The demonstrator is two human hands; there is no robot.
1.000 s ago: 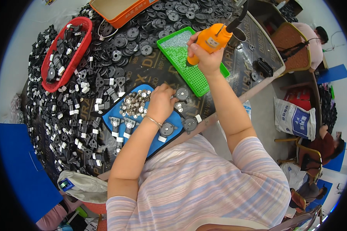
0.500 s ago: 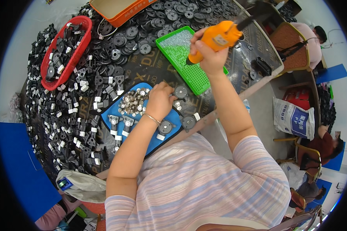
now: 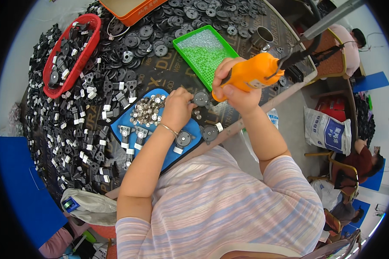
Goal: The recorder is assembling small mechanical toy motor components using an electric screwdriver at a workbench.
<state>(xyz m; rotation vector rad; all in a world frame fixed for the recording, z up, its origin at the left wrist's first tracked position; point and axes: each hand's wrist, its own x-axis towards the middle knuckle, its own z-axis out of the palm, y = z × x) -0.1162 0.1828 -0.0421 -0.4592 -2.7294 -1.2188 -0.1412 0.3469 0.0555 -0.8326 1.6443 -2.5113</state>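
My right hand (image 3: 237,88) is wrapped round an orange electric screwdriver (image 3: 256,74), tilted with its dark cable end up and to the right. Its lower end is just right of a round black wheel (image 3: 201,99); the bit's tip is hard to make out. My left hand (image 3: 178,107) has its fingers curled against the left edge of that wheel. Beneath the left wrist lies a blue mat (image 3: 166,160) with a heap of small silver metal parts (image 3: 148,110). Black brackets with white tabs (image 3: 140,136) and a wheel with a white tab (image 3: 183,138) also rest there.
A green tray (image 3: 206,80) of small shiny pieces lies beyond my hands, with a metal cup (image 3: 262,38) to its right. Black wheels (image 3: 145,33) pile up at the back. A red basket (image 3: 49,86) sits among heaped brackets at left. An orange box (image 3: 136,16) stands behind.
My right hand has brought the screwdriver down and nearer, from over the green tray to beside the wheel. The metal cup now shows fully. My left hand has hardly moved.
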